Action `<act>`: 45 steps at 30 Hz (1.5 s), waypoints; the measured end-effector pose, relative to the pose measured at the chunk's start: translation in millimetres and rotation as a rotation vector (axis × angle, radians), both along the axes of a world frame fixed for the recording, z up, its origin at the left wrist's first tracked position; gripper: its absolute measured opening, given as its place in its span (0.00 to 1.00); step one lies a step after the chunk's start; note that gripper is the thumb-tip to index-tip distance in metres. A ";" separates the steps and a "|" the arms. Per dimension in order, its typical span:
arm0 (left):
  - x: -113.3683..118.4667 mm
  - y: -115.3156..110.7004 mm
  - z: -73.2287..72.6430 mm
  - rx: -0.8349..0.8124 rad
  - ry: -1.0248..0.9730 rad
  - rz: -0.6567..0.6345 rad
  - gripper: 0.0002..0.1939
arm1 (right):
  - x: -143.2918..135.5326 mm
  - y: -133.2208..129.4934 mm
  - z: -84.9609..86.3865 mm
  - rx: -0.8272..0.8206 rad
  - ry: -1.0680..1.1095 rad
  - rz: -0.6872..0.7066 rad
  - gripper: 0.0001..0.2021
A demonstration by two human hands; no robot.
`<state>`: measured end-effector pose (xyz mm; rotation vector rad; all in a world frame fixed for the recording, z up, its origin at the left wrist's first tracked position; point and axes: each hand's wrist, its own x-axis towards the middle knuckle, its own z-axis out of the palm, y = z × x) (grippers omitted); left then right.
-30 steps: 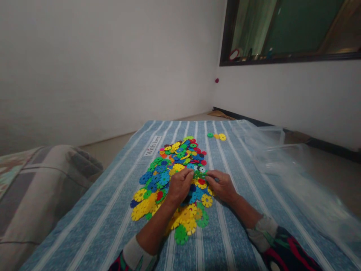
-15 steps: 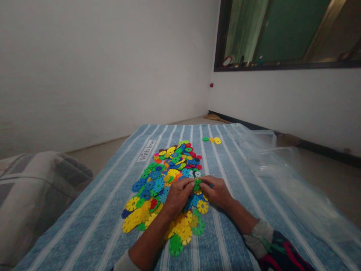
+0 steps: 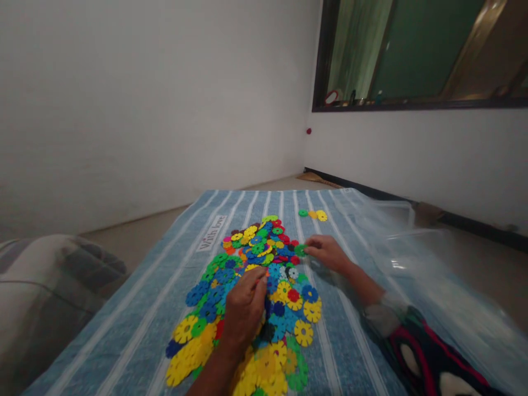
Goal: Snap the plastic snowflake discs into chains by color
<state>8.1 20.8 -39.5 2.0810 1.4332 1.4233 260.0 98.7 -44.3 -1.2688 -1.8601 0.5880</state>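
A pile of flower-shaped plastic discs [image 3: 223, 291] in yellow, blue, green, red and other colours lies spread over the striped cloth [image 3: 140, 319]. My right hand [image 3: 329, 254] is at the pile's right edge, its thumb and fingers pinching a green disc [image 3: 300, 250]. Over the middle of the heap is my left hand [image 3: 245, 302], its fingers curled and pressed together. A hint of red shows at its fingertips, but I cannot make out whether it holds a piece. Farther back, a short row of one green and two yellow discs [image 3: 322, 215] lies apart from the pile.
Clear plastic containers [image 3: 394, 212] stand along the cloth's right side, with a transparent plastic sheet or bag [image 3: 457, 308] nearer me. A label reading "With love" [image 3: 212, 234] is on the cloth at left. Grey checked fabric [image 3: 61, 308] covers something beyond the left edge.
My hands were together over the pile around a green piece. Now they are apart: the right has moved away and outward with a green disc, the left stays over the pile. The view has tilted slightly up.
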 end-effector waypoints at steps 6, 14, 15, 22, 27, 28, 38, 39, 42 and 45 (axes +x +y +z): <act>-20.9 9.6 -10.9 0.283 0.176 0.096 0.11 | 39.2 109.1 9.1 0.066 -0.504 -0.352 0.07; -29.1 11.3 -20.4 0.364 0.283 0.115 0.11 | 35.8 167.7 10.8 -0.013 -0.742 -0.309 0.12; -30.0 11.5 -21.5 0.363 0.286 0.109 0.11 | 35.4 170.4 11.4 -0.026 -0.767 -0.303 0.12; -35.1 8.7 -28.4 0.273 0.308 0.062 0.12 | 34.7 181.1 16.8 -0.080 -0.891 -0.283 0.13; -34.2 9.2 -28.5 0.270 0.318 0.046 0.11 | 30.8 185.5 18.7 -0.092 -0.921 -0.287 0.14; -33.9 9.5 -28.6 0.270 0.325 0.045 0.11 | 30.2 185.9 18.6 -0.096 -0.921 -0.290 0.14; -34.6 10.2 -31.3 0.276 0.341 0.052 0.12 | 37.3 181.0 14.5 -0.081 -0.834 -0.356 0.14; -33.9 10.2 -30.7 0.282 0.341 0.054 0.11 | 39.3 179.1 15.2 -0.076 -0.817 -0.377 0.14; -31.8 10.4 -28.7 0.300 0.337 0.061 0.10 | 44.9 168.0 18.1 -0.056 -0.763 -0.445 0.15; -31.3 11.7 -26.7 0.302 0.328 0.070 0.10 | 46.4 146.1 17.5 -0.038 -0.721 -0.489 0.16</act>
